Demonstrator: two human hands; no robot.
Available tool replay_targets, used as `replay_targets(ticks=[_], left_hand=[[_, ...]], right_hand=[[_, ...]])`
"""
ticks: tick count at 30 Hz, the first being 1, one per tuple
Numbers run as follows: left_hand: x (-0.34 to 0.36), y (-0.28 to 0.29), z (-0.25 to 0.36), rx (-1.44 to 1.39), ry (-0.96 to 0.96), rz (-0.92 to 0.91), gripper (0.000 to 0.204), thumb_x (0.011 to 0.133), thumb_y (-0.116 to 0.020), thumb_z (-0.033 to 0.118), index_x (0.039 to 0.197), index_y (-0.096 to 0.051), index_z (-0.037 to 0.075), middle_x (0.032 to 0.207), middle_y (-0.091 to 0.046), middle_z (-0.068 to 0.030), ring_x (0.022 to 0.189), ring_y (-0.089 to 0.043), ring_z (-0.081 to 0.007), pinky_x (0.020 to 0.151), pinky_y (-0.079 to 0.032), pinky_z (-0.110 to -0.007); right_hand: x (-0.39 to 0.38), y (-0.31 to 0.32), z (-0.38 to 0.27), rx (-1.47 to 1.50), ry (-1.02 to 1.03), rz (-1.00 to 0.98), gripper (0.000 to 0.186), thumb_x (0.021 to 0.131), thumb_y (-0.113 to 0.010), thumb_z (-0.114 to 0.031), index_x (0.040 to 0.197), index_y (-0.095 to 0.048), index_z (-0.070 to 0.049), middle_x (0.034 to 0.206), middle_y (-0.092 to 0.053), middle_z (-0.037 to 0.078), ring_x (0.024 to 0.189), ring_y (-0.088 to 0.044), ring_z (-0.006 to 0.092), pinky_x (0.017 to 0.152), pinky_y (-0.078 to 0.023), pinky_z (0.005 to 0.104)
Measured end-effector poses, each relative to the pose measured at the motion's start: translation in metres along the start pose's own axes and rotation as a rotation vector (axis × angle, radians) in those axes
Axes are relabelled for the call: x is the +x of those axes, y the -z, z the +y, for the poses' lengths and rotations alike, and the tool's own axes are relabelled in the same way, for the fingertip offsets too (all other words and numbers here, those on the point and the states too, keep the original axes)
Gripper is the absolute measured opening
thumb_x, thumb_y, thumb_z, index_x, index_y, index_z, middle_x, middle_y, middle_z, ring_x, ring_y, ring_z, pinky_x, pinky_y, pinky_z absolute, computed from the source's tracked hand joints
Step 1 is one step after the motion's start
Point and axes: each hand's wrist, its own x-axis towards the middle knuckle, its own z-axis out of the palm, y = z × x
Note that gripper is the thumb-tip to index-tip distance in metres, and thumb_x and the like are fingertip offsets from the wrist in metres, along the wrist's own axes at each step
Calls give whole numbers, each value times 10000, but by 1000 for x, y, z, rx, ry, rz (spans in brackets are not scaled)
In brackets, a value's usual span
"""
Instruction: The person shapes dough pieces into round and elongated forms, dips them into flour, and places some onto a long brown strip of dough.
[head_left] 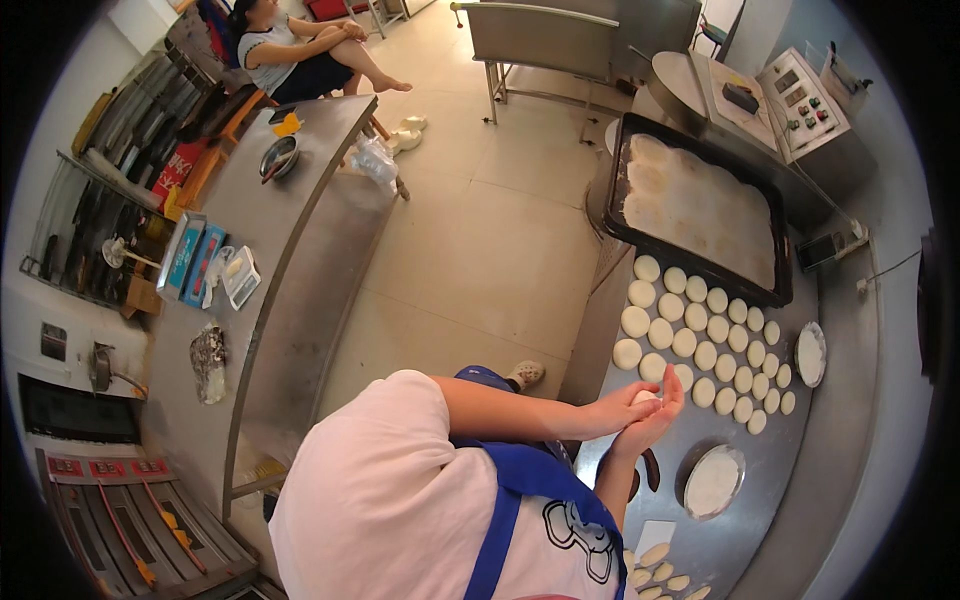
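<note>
My left hand (622, 402) and my right hand (658, 412) are pressed together around a small white dough ball (645, 397), just above the steel worktable (770, 480). Only the top of the ball shows between my palms. Right behind my hands, several rows of round dough balls (700, 340) lie on the table. A round dish of white flour (713, 482) sits just right of my right forearm. Several oval dough pieces (660, 570) lie near the bottom edge.
A black baking tray (780, 290) of flattened dough stands beyond the rows. A small white dish (810, 353) lies at the right, and a machine with buttons (810, 100) at the back. A long steel counter (290, 250) runs along the left; a seated person (300, 50) is far behind it.
</note>
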Motion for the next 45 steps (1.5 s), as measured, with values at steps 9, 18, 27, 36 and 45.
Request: replay_targets(ticks=[9, 18, 27, 36, 45], left_hand=[[36, -2, -35, -233, 52, -212, 212, 1013, -536, 231, 913, -613, 61, 925, -584, 13, 857, -515, -106, 769, -434, -280], [65, -45, -53, -154, 653, -255, 656, 1046, -237, 555, 1433, -401, 51, 1423, -477, -142, 1305, -468, -257, 1112, -362, -445], [79, -4, -51, 118, 736, -126, 597, 1055, -345, 464, 1465, -377, 31, 1485, -432, -137, 1309, -454, -280, 1114, -351, -437], [100, -45, -55, -57, 704, -322, 583, 1069, -334, 397, 1462, -325, -34, 1486, -414, -162, 1324, -452, -281, 1141, -348, -412], [82, -97, -57, -119, 652, -327, 511, 1081, -293, 401, 1382, -400, 3, 1375, -493, -127, 1310, -464, -257, 1133, -363, -425]], right_hand=[[11, 55, 27, -152, 53, -123, 526, 1034, -350, -400, 1293, -569, 1, 1363, -521, 226, 1231, -532, 353, 1097, -339, 459], [8, 157, 55, -617, -48, 15, 223, 964, -493, -150, 1009, -667, -19, 1083, -654, 179, 1020, -580, 368, 929, -445, 434], [72, 295, 145, -1098, 35, 363, 207, 952, -556, -178, 1006, -704, -43, 1015, -708, 116, 966, -616, 327, 867, -490, 427], [56, 238, 67, -687, -21, 392, 208, 952, -527, -142, 998, -709, -53, 985, -704, 123, 954, -624, 313, 856, -491, 395], [-15, 157, 37, -378, -97, 267, 305, 987, -474, -207, 1143, -673, -37, 1197, -668, 154, 1216, -557, 328, 1062, -370, 421]])
